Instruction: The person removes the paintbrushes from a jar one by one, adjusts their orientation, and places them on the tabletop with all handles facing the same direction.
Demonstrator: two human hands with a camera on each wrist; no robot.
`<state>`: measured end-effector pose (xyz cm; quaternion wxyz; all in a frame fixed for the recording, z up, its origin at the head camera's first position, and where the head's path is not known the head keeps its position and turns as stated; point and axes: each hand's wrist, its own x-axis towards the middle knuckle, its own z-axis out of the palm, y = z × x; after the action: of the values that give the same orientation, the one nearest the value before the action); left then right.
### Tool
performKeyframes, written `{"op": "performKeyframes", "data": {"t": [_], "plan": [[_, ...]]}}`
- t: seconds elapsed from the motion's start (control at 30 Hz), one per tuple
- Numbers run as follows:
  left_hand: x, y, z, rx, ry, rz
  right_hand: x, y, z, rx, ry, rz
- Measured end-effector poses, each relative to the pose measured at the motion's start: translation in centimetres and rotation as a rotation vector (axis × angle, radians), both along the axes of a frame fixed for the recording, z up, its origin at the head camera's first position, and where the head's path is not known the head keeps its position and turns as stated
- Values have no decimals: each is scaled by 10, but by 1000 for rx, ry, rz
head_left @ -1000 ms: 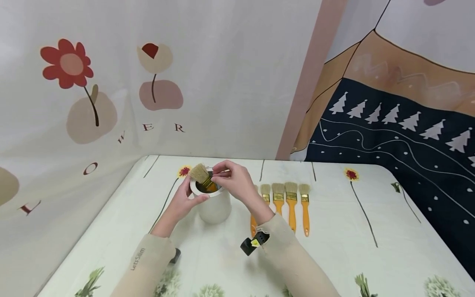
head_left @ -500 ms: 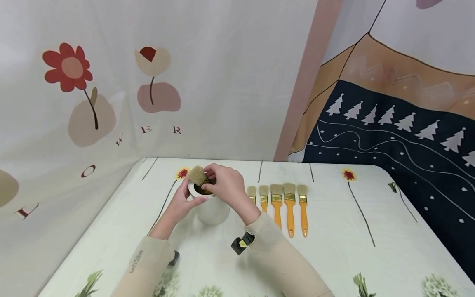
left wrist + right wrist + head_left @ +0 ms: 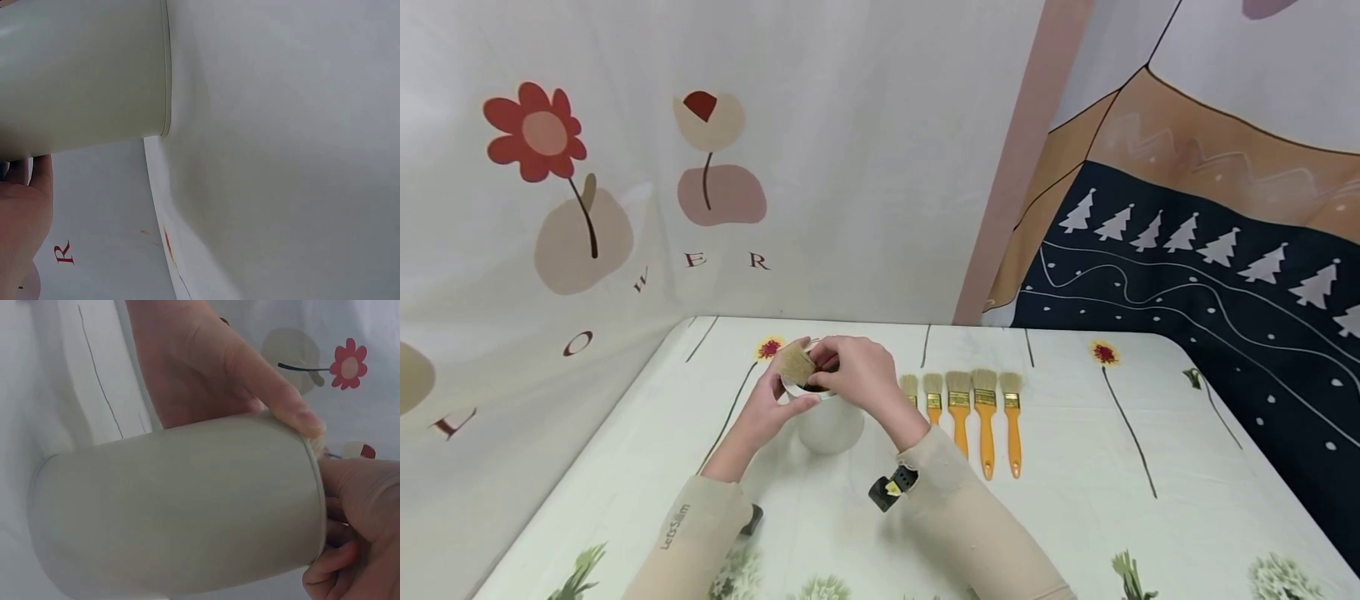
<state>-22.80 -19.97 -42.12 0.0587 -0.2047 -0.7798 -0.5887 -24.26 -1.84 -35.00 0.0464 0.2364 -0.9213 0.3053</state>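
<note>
A pale canister (image 3: 831, 428) stands upright on the table in the head view, its mouth at the top. My left hand (image 3: 766, 410) grips its side near the rim, thumb at the front; the right wrist view shows that thumb (image 3: 307, 422) at the rim. At the mouth, a paintbrush (image 3: 794, 365) leans with its broad tan bristles up and to the left, its lower part inside the canister. The fingers of my right hand (image 3: 862, 377) are curled into the mouth beside the bristles, pinching the brush; their tips are partly hidden.
Right of the canister lies a row of several paintbrushes (image 3: 985, 403) with orange handles, bristles pointing away from me. My right forearm passes over some handles. A flower-printed cloth (image 3: 1067, 533) covers the table, and a printed curtain (image 3: 865, 167) hangs behind it.
The paintbrush has sunk lower into the canister, and my right hand has shifted slightly left and down over the mouth. My left hand keeps its grip on the canister.
</note>
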Motion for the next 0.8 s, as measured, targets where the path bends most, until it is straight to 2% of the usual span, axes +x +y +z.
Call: {"op": "performKeyframes", "data": {"t": [0.17,0.4,0.67,0.8], "plan": [[2,-1,2,1,-30,-13,-3,6,-7,-145,-26,49],[1,0,2,-20,-44,-6,-4,11,-11,-241,-41,76],[-1,-1,3,-82,-70,46,-2,17,-6,-402,-97,78],[-1,-1,3,-82,-88,57,-1,24,0,-468,-85,68]]}}
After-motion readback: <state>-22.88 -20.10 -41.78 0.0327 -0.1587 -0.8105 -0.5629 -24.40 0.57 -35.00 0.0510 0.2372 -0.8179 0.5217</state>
